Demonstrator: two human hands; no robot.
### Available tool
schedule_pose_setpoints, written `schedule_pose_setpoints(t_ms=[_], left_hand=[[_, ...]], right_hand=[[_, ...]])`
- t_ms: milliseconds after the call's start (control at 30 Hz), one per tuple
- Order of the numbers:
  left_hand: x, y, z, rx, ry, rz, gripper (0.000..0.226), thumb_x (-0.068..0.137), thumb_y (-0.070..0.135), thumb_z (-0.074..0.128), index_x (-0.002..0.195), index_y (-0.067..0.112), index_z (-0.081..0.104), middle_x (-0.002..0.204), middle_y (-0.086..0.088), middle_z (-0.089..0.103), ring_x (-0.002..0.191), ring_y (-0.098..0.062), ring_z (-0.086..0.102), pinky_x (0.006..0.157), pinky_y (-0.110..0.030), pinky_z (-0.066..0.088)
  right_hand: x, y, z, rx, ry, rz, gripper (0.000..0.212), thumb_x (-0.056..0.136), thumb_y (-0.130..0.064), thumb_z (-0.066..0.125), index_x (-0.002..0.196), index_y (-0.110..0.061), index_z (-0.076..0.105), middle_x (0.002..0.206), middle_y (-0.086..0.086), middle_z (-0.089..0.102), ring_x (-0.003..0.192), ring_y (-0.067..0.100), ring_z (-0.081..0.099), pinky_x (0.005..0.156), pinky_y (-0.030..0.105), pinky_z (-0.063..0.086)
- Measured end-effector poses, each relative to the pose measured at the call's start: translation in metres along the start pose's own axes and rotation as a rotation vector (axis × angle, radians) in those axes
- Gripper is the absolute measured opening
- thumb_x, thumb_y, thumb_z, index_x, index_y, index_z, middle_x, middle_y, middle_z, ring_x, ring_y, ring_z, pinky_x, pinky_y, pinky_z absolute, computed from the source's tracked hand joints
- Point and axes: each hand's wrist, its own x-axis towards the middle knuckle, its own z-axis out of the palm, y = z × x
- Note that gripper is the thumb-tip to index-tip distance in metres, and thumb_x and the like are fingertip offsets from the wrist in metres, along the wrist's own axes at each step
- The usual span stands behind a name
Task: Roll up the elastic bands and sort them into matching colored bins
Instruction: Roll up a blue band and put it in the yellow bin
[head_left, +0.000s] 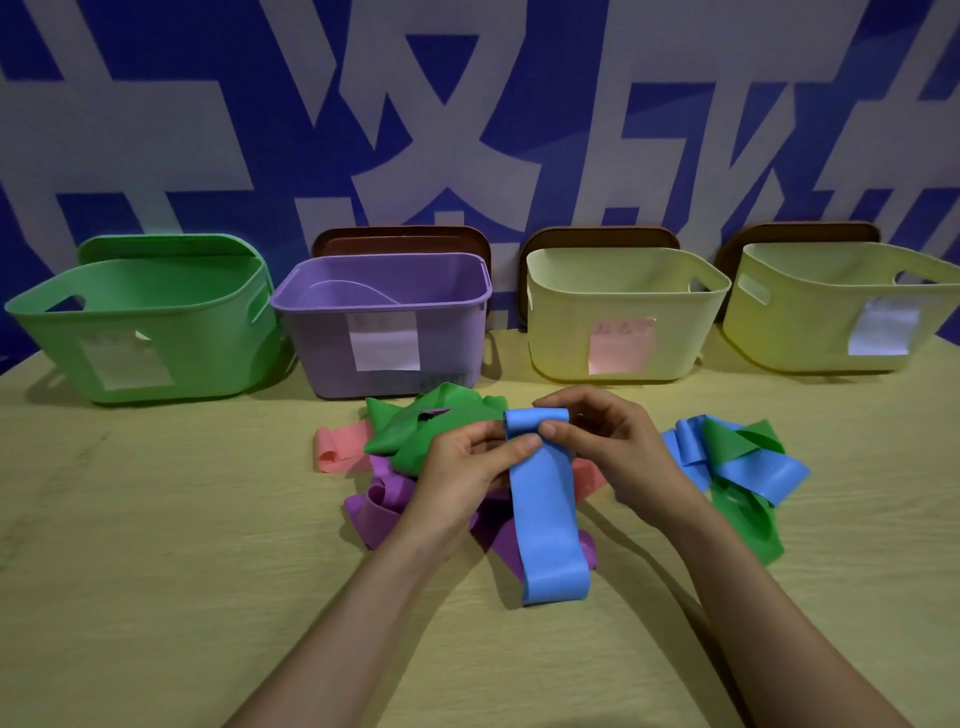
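Both hands pinch the rolled top of the blue band (545, 499) — left hand (467, 462) and right hand (618, 441) — its loop hangs toward the bench's (156, 545) near edge.

Tabletop (156, 571) before you, wall (467, 104) behind it.

Far edge, 10 to 2 o'clock, four bins in a row: leftmost bin (145, 332), second bin (322, 332), third bin (561, 332), rightmost bin (789, 322).

Behind each bin, one lid (597, 239) on edge against the wall. On each near face, a paper label (387, 345).

Central heap (415, 426) of bands at 12 o'clock, just before the second bin, beneath your hands. Side heap (743, 457) to its right, beside your right hand (613, 447).

Your left hand (462, 467) and right hand meet above the central heap, pinching the far end of the held band (545, 519). It runs toward 6 o'clock, near end on the tabletop.
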Motion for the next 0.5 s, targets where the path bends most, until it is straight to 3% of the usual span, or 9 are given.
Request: schedule_pose_setpoints(t_ms=[167,300,433,500], left_hand=[[-0.0010,0.0034,0.0021,-0.021,0.003,0.003,0.033,0.066,0.030,0.073,0.094,0.013,0.071,0.089,-0.008,0.075,0.084,-0.020,0.072,0.073,-0.027,0.058],[0.0014,0.0016,0.0016,-0.012,0.039,-0.002,0.017,0.083,0.022,0.068,0.095,0.011,0.071,0.093,-0.011,0.073,0.083,-0.022,0.071,0.073,-0.029,0.059],[0.0023,-0.0008,0.0006,0.017,0.024,0.033,0.022,0.087,0.017,0.064,0.105,0.007,0.069,0.102,-0.015,0.072,0.092,-0.026,0.070,0.079,-0.034,0.058],[0.0023,-0.0005,0.0007,0.008,0.012,0.047,0.016,0.089,0.013,0.061,0.103,0.009,0.069,0.103,-0.015,0.071,0.092,-0.026,0.069,0.081,-0.034,0.057]], right_hand=[[0.0006,-0.0002,-0.0006,-0.029,-0.004,-0.042,0.020,0.077,0.002,0.071,0.093,-0.010,0.070,0.092,0.002,0.071,0.088,0.013,0.064,0.078,0.024,0.054],[-0.0003,-0.0028,0.0001,-0.039,-0.020,-0.018,0.024,0.076,0.005,0.072,0.092,-0.011,0.070,0.096,0.002,0.071,0.090,0.014,0.065,0.080,0.029,0.055],[-0.0017,-0.0037,-0.0001,-0.052,-0.031,0.052,0.029,0.076,-0.013,0.077,0.102,-0.020,0.068,0.104,0.009,0.069,0.099,0.027,0.065,0.082,0.055,0.052],[-0.0029,-0.0042,0.0014,-0.049,-0.022,0.078,0.034,0.074,-0.031,0.073,0.105,-0.020,0.066,0.105,0.017,0.067,0.095,0.025,0.066,0.084,0.059,0.050]])
